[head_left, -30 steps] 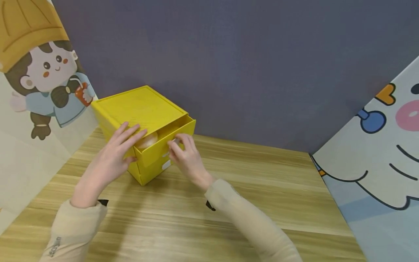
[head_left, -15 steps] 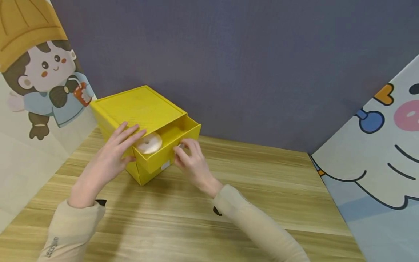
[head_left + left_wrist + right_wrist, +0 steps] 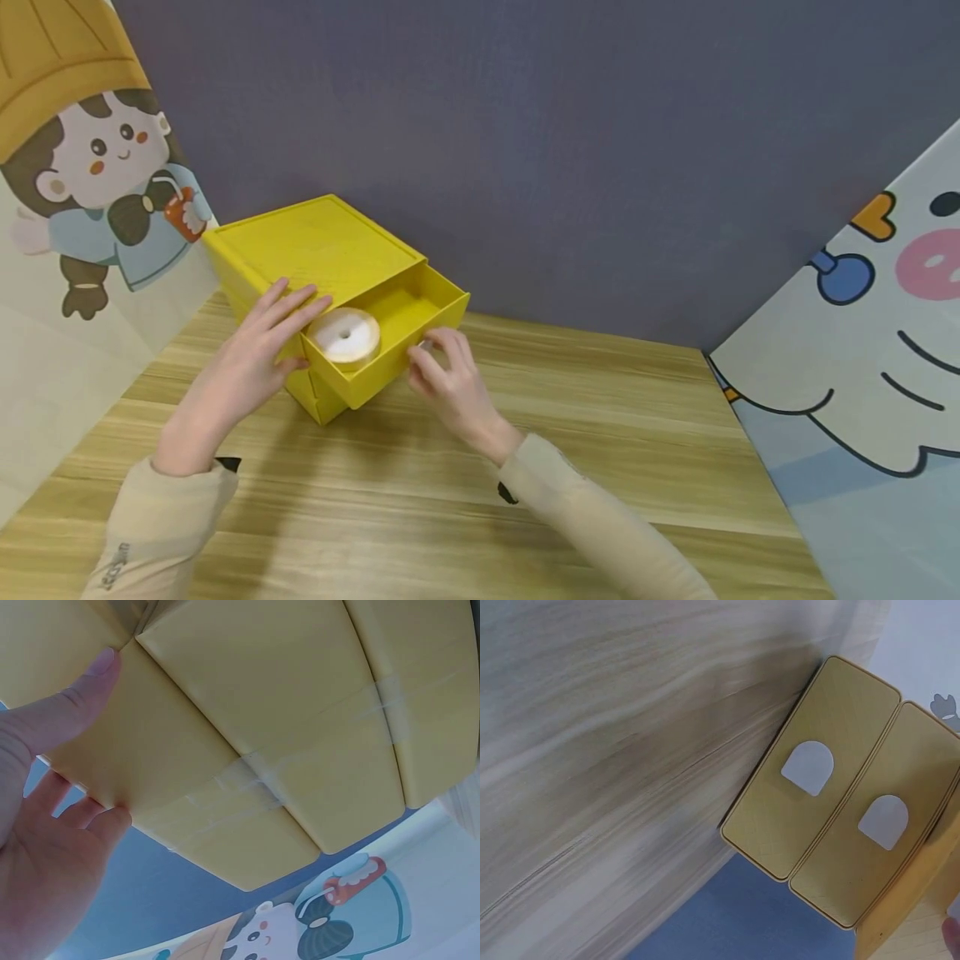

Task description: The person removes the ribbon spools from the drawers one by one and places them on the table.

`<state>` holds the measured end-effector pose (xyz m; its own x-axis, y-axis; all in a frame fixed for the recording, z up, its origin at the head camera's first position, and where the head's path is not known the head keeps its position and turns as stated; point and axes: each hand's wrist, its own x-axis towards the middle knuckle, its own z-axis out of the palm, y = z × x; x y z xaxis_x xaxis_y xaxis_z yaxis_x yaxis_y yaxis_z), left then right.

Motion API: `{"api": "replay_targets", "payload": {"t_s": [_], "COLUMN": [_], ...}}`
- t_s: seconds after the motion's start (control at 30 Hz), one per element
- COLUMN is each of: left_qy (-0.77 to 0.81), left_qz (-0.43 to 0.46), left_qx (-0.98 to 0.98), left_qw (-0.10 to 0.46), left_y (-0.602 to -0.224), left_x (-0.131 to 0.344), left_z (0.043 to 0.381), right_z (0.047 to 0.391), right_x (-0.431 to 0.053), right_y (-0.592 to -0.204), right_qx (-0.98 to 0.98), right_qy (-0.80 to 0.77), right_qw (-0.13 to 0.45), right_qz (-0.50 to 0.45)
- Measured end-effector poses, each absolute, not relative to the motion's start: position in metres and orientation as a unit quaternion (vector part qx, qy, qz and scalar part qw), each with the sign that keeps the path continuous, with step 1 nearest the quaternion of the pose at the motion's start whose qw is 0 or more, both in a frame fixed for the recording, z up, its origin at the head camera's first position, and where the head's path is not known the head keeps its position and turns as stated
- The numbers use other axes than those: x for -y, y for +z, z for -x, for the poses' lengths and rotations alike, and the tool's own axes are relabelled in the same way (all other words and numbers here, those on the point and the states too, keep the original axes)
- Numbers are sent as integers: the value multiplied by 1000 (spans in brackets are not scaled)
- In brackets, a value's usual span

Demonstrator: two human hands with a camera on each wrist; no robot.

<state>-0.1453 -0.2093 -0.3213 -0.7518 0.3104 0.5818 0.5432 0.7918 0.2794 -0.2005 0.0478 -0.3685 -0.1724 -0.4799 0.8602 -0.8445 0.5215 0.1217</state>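
A yellow drawer cabinet (image 3: 315, 246) stands at the left of the table, its top drawer (image 3: 375, 375) pulled well out. Inside that drawer, at its left end, lies a white roll (image 3: 347, 335) with a small centre hole; whether it is ribbon or tape I cannot tell. My left hand (image 3: 255, 354) rests on the cabinet's near left edge, fingers stretched over the top and thumb (image 3: 94, 690) against the side. Thumb and fingers of my right hand (image 3: 457, 392) pinch a small pale handle (image 3: 425, 344) on the drawer front; only a fingertip enters the right wrist view.
Two lower drawers (image 3: 825, 712) are closed, each with a white rounded tab (image 3: 808, 766). Clear tape (image 3: 262, 784) runs across the cabinet's side. Behind stands a dark blue-grey wall (image 3: 525, 167); printed cartoon panels flank the wood-grain table (image 3: 585, 400).
My right hand has drawn the top drawer outward, toward the lower right, uncovering the white roll. My left hand stays on the cabinet's edge.
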Motion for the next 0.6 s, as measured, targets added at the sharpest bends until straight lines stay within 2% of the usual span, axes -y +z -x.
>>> {"api": "replay_targets", "payload": {"t_s": [0.6], "left_qy": [-221], "left_qz": [230], "left_qx": [915], "left_qw": [249], "left_y": [-320], "left_x": [210], "left_z": [143], "right_z": [192], "right_x": [-58], "right_y": [-369], "right_qx": [739], "right_qy": [197], "right_qw": [459], "right_qz": [-452]}}
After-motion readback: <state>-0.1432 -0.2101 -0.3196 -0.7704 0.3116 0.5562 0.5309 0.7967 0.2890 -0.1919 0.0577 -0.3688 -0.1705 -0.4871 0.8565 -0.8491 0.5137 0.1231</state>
